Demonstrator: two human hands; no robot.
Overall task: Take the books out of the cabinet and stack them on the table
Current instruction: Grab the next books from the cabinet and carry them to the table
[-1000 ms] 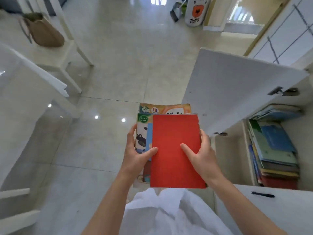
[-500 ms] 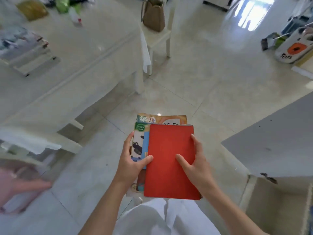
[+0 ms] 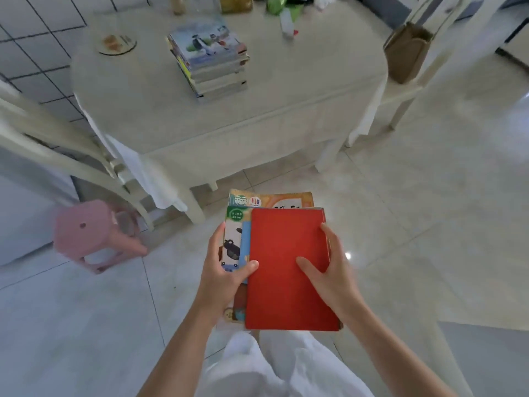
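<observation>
I hold a small pile of books in front of me, low in the view, with a red book (image 3: 286, 262) on top and colourful picture books (image 3: 269, 200) showing beneath it. My left hand (image 3: 226, 270) grips the pile's left edge, thumb lying on the red cover. My right hand (image 3: 332, 270) grips the right edge, thumb on the cover too. Ahead stands the cream table (image 3: 286, 110), and on it a stack of books (image 3: 211, 58) several high. The cabinet is out of view.
A cream chair (image 3: 71, 150) stands at the table's left and a pink stool (image 3: 88, 233) beside it. Another chair at the right carries a brown bag (image 3: 406, 50). A round coaster (image 3: 117, 44), a bottle and packets lie at the table's far side. Tiled floor lies between me and the table.
The view has swung left from the open cabinet to the table, which now lies straight ahead. Both hands keep the same hold on the pile of books.
</observation>
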